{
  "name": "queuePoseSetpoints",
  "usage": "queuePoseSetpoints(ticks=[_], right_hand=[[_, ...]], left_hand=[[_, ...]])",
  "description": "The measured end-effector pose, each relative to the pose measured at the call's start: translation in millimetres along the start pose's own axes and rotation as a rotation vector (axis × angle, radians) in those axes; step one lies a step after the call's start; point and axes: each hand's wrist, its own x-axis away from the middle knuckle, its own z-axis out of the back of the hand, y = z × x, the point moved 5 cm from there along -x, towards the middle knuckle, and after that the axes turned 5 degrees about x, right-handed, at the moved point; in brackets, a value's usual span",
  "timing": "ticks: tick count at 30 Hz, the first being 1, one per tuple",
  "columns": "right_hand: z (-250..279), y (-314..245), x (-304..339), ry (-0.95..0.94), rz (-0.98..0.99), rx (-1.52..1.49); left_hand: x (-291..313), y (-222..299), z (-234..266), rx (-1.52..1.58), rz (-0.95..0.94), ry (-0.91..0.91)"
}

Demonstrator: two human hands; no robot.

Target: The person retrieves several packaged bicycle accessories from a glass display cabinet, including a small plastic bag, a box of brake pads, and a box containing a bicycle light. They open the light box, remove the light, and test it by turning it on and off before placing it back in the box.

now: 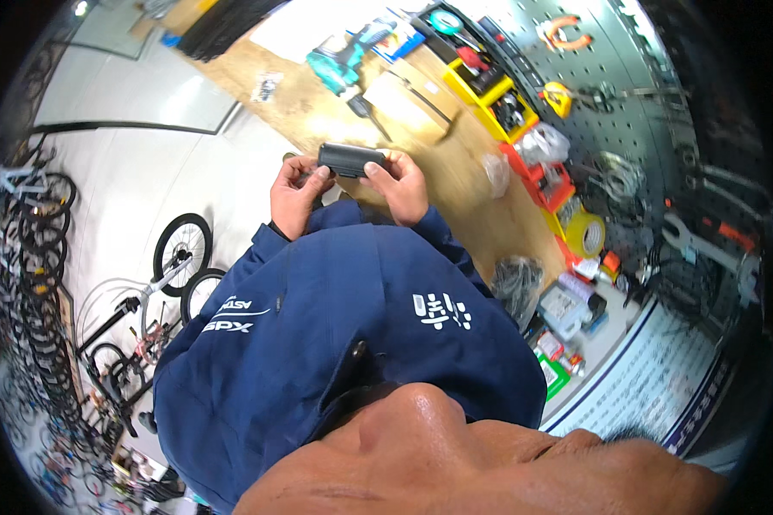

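Note:
A small black oblong case point(350, 160) with rounded edges is held up in front of my chest, close to the wooden bench's edge. My left hand point(295, 196) grips its left end, thumb against the near side. At the other end my right hand point(402, 187) pinches it, with the thumb on the near face and the fingers behind. The case looks closed; its inside is hidden. Beyond it on the bench lie a teal power tool point(337, 65) and a flat cardboard piece point(404, 105) with a dark cord-like strip.
Yellow bins point(508, 116) and red bins point(532, 176) line the wooden bench point(468, 227). A yellow tape roll point(586, 233) sits near a clear bottle point(565, 307). Tools, including a large wrench point(704, 249), hang on a pegboard point(605, 51). Bicycles point(133, 313) stand at left.

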Motion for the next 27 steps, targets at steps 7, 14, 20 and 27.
queuePoseSetpoints(ticks=[7,14,20,27], right_hand=[[-63,4,-42,-0.351,-0.089,0.266],[-183,61,-77,-0.694,-0.195,0.367],[-256,102,-62,-0.828,-0.276,0.536],[-278,122,-46,-0.925,-0.341,0.563]], left_hand=[[36,8,60,0.253,0.148,0.158],[79,-6,136,0.487,-0.055,0.582],[115,-17,176,0.623,-0.187,0.81],[139,-24,186,0.665,-0.231,0.901]])
